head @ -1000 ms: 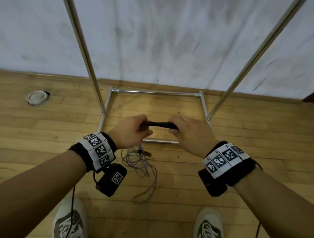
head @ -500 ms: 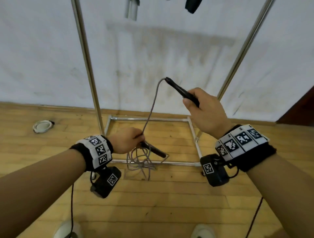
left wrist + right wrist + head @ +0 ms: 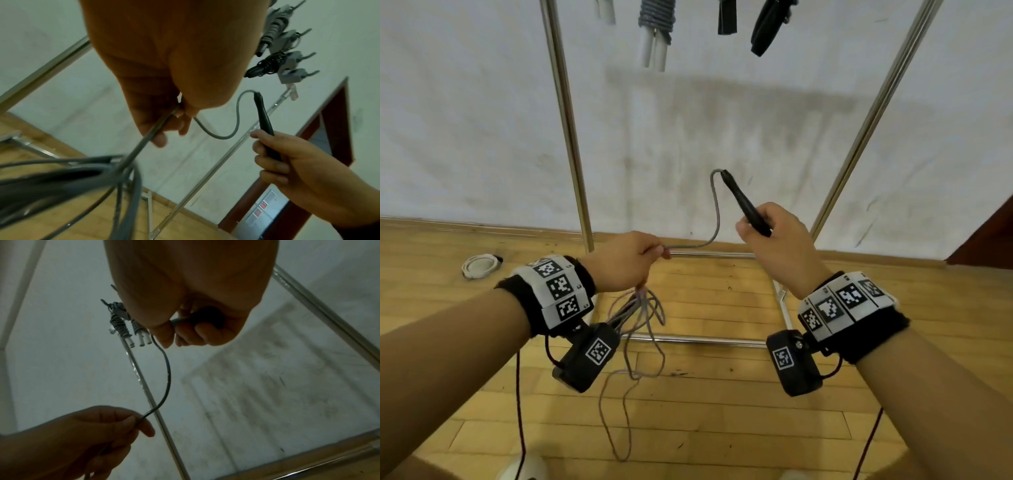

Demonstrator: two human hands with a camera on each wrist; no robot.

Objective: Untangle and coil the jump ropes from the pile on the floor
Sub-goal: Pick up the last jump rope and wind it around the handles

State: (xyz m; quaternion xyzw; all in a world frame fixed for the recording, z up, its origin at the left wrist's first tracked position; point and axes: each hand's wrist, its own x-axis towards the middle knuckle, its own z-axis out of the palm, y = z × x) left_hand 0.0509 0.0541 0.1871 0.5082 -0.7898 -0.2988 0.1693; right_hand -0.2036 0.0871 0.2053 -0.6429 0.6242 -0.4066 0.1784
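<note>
A grey jump rope runs between my two hands. My right hand grips its black handle, which points up and to the left. My left hand pinches the cord a short way down. Below that hand, loops of the rope hang in a bunch and trail to the wooden floor. In the left wrist view the loops are blurred. The right wrist view shows the cord curving from the handle down to the left hand.
A metal rack with a floor frame stands against the white wall. Coiled ropes with white and black handles hang from it at the top. A white coil lies on the floor at left. My shoes show at the bottom edge.
Both hands have risen. The left hand slid up the cord and closer to the right hand, so the stretch between them is shorter. The second black handle is now out of sight.
</note>
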